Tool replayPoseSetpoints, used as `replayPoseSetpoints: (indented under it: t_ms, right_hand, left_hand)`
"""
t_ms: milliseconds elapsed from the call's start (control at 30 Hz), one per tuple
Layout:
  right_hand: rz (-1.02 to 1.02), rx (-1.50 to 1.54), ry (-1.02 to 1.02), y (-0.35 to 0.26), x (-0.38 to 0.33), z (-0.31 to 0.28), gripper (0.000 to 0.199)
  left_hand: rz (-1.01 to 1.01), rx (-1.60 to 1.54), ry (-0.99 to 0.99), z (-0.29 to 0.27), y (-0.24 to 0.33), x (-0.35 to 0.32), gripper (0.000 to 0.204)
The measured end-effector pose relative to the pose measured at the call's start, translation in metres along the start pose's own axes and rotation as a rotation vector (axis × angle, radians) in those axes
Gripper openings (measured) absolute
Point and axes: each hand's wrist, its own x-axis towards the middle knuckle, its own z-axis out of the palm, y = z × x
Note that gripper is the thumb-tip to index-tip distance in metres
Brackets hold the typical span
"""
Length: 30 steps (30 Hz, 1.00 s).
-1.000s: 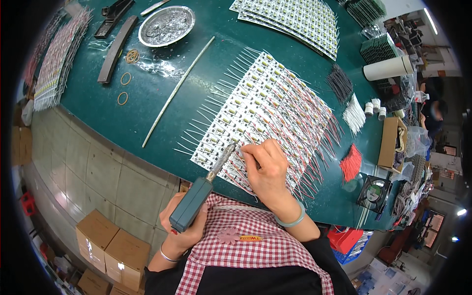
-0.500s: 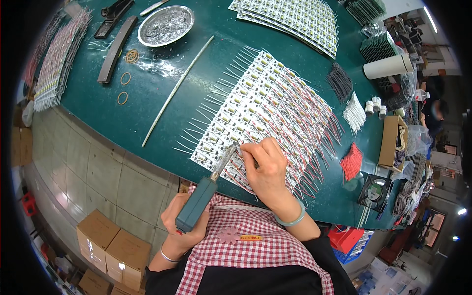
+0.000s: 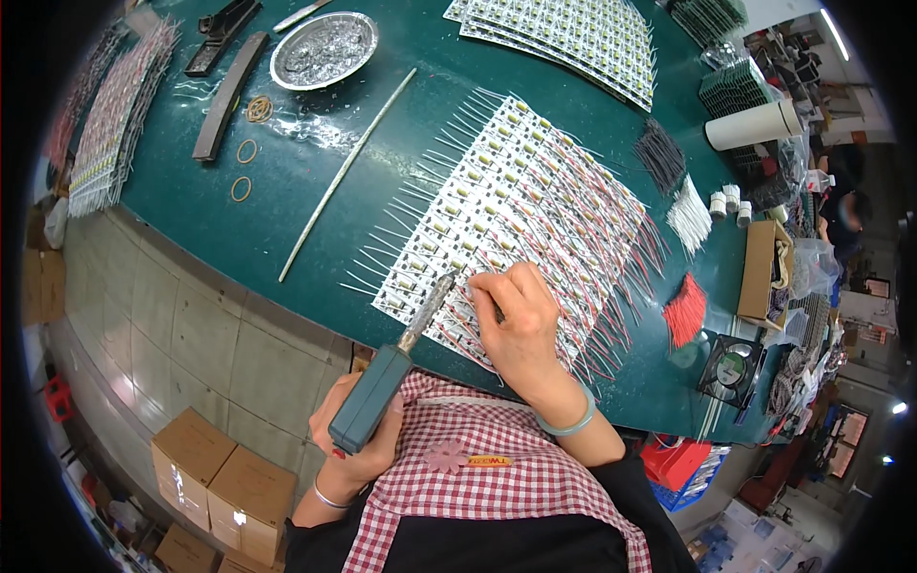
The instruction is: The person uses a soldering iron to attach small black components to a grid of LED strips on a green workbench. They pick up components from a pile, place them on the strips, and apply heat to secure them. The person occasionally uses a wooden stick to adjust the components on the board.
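Observation:
A green soldering gun (image 3: 371, 399) is gripped in my left hand (image 3: 325, 413), its long metal tip slanting up over a panel of small white circuit boards (image 3: 458, 229). The tip is at the panel's lower middle, just left of my right fingertips; whether it touches is unclear. My right hand (image 3: 523, 320) rests over the panel with thumb and forefinger pinched; what they hold is too small to make out. Red and white wires (image 3: 597, 248) stick out across the panel's right side, and white wires (image 3: 387, 239) fringe its left edge.
Left of the panel lies a thin rod (image 3: 349, 172), with rubber bands (image 3: 246, 151) and a metal bowl (image 3: 323, 53) beyond. Bundles of black (image 3: 659, 158), white (image 3: 689, 218) and red wires (image 3: 685, 310) lie right, near a small fan (image 3: 731, 371). More panels (image 3: 573, 43) are stacked far back.
The soldering gun has shifted slightly left, and its tip has drawn a little away from my right fingertips. My right hand has barely moved.

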Motion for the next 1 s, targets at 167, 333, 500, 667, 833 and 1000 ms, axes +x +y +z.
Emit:
replayPoseSetpoints:
  t_ms: [167, 333, 500, 667, 833, 1000]
  right_hand:
    - [0.007, 0.048, 0.025, -0.006, 0.003, -0.006, 0.012]
    - [0.060, 0.104, 0.003, -0.014, 0.012, -0.033, 0.011]
    - [0.021, 0.024, -0.040, -0.002, 0.017, -0.021, 0.012]
    - [0.010, -0.055, -0.047, 0.005, 0.017, -0.009, 0.010]
    - [0.048, -0.088, -0.056, 0.005, 0.019, -0.003, 0.011]
    - [0.093, -0.087, -0.066, 0.006, 0.022, -0.001, 0.012]
  left_hand:
    - [-0.115, -0.068, 0.009, 0.001, -0.003, -0.006, 0.022]
    - [-0.115, -0.037, -0.015, -0.002, -0.007, -0.007, 0.024]
    - [-0.085, -0.052, -0.011, 0.005, -0.004, 0.003, 0.023]
    - [-0.037, -0.023, -0.025, 0.008, -0.001, 0.010, 0.021]
    - [-0.062, -0.031, -0.029, 0.011, -0.001, 0.012, 0.021]
    - [-0.051, -0.037, -0.040, 0.012, -0.002, 0.013, 0.021]
